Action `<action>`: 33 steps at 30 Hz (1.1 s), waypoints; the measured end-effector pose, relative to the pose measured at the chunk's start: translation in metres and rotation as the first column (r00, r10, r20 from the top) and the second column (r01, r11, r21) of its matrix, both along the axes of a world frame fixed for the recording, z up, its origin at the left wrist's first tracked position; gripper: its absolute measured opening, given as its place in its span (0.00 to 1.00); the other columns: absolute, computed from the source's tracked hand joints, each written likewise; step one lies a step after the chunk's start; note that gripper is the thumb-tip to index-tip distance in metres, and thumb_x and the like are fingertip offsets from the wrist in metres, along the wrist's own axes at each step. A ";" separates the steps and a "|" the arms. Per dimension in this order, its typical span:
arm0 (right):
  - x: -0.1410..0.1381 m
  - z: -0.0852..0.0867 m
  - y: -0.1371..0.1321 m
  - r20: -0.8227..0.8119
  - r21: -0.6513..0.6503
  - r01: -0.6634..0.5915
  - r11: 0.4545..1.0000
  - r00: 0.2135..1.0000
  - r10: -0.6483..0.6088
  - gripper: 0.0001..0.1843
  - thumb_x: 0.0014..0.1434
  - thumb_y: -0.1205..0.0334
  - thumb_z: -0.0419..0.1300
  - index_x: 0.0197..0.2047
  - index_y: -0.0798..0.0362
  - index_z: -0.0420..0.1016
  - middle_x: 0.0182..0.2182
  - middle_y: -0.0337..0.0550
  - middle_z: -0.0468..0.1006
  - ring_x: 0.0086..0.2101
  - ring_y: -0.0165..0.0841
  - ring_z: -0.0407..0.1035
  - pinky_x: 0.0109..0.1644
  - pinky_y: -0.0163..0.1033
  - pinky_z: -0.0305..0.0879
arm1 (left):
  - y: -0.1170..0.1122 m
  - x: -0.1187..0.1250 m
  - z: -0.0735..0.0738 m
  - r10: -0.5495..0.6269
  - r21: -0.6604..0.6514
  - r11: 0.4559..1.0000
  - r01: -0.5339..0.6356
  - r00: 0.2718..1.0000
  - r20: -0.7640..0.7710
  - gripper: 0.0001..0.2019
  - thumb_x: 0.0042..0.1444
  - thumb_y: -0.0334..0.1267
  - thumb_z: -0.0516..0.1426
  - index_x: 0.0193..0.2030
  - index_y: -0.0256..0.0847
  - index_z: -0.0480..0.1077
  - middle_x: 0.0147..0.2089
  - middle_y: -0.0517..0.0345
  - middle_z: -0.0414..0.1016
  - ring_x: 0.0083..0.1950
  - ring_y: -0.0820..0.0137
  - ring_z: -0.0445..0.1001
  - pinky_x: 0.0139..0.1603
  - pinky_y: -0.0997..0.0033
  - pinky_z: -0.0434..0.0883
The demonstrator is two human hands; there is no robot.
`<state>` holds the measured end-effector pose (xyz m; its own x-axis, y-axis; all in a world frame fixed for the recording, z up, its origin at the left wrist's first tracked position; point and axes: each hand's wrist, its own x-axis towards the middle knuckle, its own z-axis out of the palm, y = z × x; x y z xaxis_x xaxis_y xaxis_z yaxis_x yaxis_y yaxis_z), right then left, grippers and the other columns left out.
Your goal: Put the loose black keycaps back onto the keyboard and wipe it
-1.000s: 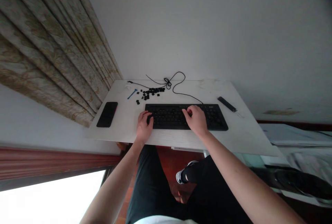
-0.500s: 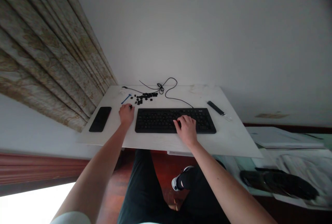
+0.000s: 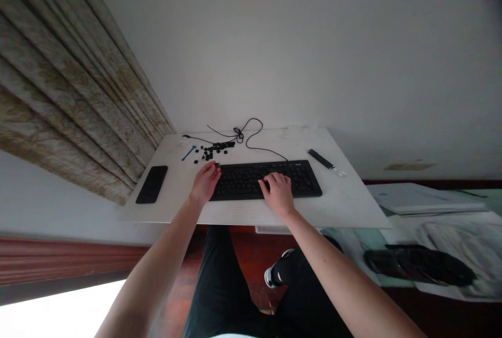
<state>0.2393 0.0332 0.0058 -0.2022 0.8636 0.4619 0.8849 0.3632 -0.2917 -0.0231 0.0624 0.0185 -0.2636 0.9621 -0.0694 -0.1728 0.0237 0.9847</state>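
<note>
A black keyboard (image 3: 243,191) lies on the white table, and several loose black keycaps (image 3: 217,147) are scattered behind its left end. My left hand (image 3: 205,182) is over the keyboard's left end, its thumb and fingertips pinching a small black keycap (image 3: 217,164). On the middle-right keys rests my right hand (image 3: 278,191), its fingers bent and the thumb apart from them; I make out nothing held there. Beside the loose keycaps lies a thin blue tool (image 3: 189,153).
A black phone (image 3: 152,184) lies at the table's left. The keyboard cable (image 3: 257,148) loops along the back. At the right lies a slim black strip with a clear end (image 3: 321,159). A patterned curtain (image 3: 78,77) hangs at the left; papers (image 3: 423,198) are stacked beyond the right edge.
My left hand has moved right and toward me with the small keycap, from beside the loose keycaps to over the keyboard's left end. My right hand stays on the keys. The view has shifted slightly.
</note>
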 end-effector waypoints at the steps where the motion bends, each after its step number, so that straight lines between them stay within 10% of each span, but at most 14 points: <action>1: 0.000 0.000 0.000 -0.006 0.001 -0.001 1.000 1.000 0.001 0.15 0.69 0.55 0.51 0.37 0.52 0.74 0.38 0.49 0.76 0.41 0.41 0.66 0.50 0.45 0.53 | -0.008 0.012 0.002 -0.064 -0.012 0.998 0.065 0.994 0.090 0.09 0.61 0.39 0.59 0.47 0.42 0.73 0.44 0.50 0.79 0.44 0.69 0.78 0.52 0.62 0.76; 11: 0.004 0.004 -0.008 -0.056 0.016 -0.045 0.999 0.997 0.046 0.14 0.70 0.58 0.50 0.38 0.52 0.74 0.37 0.48 0.78 0.40 0.39 0.67 0.51 0.45 0.54 | -0.056 0.086 0.009 -0.176 -0.083 0.968 0.239 0.874 0.453 0.10 0.60 0.37 0.62 0.49 0.41 0.73 0.49 0.51 0.79 0.46 0.71 0.79 0.57 0.62 0.75; 24: 0.006 -0.001 -0.011 -0.043 0.068 -0.207 0.976 0.977 0.210 0.17 0.70 0.59 0.49 0.49 0.55 0.78 0.39 0.50 0.78 0.39 0.38 0.70 0.46 0.43 0.64 | -0.059 0.139 -0.002 -0.109 -0.093 0.984 0.151 0.929 0.352 0.11 0.57 0.32 0.62 0.47 0.37 0.74 0.39 0.54 0.78 0.41 0.73 0.78 0.56 0.62 0.74; 29: 0.007 -0.010 -0.007 -0.194 0.147 -0.112 0.983 0.971 0.139 0.17 0.70 0.61 0.49 0.51 0.56 0.77 0.40 0.51 0.80 0.40 0.38 0.73 0.47 0.42 0.69 | -0.062 0.111 0.000 -0.181 0.048 0.981 0.188 0.976 -0.119 0.12 0.60 0.30 0.55 0.49 0.39 0.73 0.48 0.48 0.78 0.45 0.66 0.78 0.50 0.59 0.76; 33: 0.008 -0.016 -0.004 -0.276 0.156 -0.073 0.985 0.954 0.115 0.17 0.70 0.60 0.50 0.52 0.56 0.76 0.41 0.51 0.80 0.41 0.37 0.75 0.49 0.42 0.71 | -0.068 0.042 -0.001 0.121 0.302 0.942 0.146 0.691 -0.713 0.12 0.59 0.27 0.53 0.44 0.42 0.75 0.48 0.49 0.77 0.54 0.60 0.74 0.60 0.51 0.70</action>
